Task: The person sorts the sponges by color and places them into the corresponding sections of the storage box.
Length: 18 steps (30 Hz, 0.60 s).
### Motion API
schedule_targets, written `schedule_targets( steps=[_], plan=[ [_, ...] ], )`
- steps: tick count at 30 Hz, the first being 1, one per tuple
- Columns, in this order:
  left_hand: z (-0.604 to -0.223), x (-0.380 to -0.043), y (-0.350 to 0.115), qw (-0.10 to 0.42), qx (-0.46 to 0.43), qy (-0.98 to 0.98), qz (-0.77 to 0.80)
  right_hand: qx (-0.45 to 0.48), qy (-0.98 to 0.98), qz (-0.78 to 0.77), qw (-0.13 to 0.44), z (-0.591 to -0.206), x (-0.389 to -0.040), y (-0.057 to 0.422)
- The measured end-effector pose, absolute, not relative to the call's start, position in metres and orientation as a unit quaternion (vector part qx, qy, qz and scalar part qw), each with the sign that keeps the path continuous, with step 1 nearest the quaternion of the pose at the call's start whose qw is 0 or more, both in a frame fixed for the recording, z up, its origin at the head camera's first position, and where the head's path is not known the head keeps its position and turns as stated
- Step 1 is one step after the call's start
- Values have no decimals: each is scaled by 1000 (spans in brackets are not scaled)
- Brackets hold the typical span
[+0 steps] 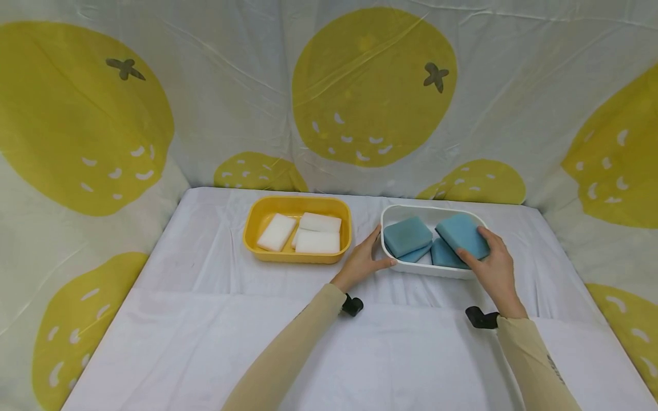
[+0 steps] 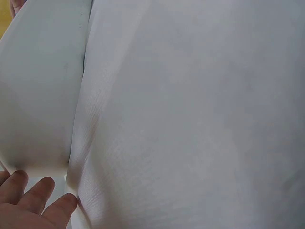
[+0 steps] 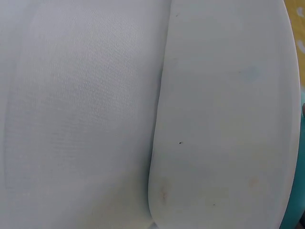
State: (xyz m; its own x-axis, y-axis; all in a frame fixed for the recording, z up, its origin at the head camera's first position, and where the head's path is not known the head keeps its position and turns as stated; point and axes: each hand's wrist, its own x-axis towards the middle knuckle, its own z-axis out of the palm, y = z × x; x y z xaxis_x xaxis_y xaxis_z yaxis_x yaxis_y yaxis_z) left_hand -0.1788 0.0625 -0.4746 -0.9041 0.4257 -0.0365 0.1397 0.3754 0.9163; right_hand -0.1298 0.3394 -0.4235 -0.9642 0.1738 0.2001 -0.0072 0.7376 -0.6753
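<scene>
A white plastic basin (image 1: 426, 271) with several blue sponges (image 1: 408, 235) in it stands at the right of the table. My right hand (image 1: 496, 271) grips another blue sponge (image 1: 462, 235) between thumb and fingers, at the basin's right end. This sponge is tilted and overlaps a lower one. My left hand (image 1: 362, 262) holds the basin's left front corner, thumb at the front rim and fingers along the end wall. In the left wrist view, its fingertips (image 2: 59, 210) meet the basin's end. The right wrist view shows mostly the basin's outer wall (image 3: 224, 114).
Left of the white basin stands a yellow basin (image 1: 298, 258) with several white sponges (image 1: 317, 241) in it. A white cloth (image 1: 411, 354) covers the table. Behind it hangs a white curtain (image 1: 231, 85) with yellow fruit prints.
</scene>
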Motion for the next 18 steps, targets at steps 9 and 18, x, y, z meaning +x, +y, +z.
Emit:
schedule_targets(
  steps=[9, 18],
  plan=[
    [-476, -179, 62, 133, 173, 820, 529, -51, -931, 343, 116, -429, -135, 339],
    [-474, -178, 62, 132, 175, 819, 531, -39, -938, 325, 109, -433, -137, 341]
  ],
)
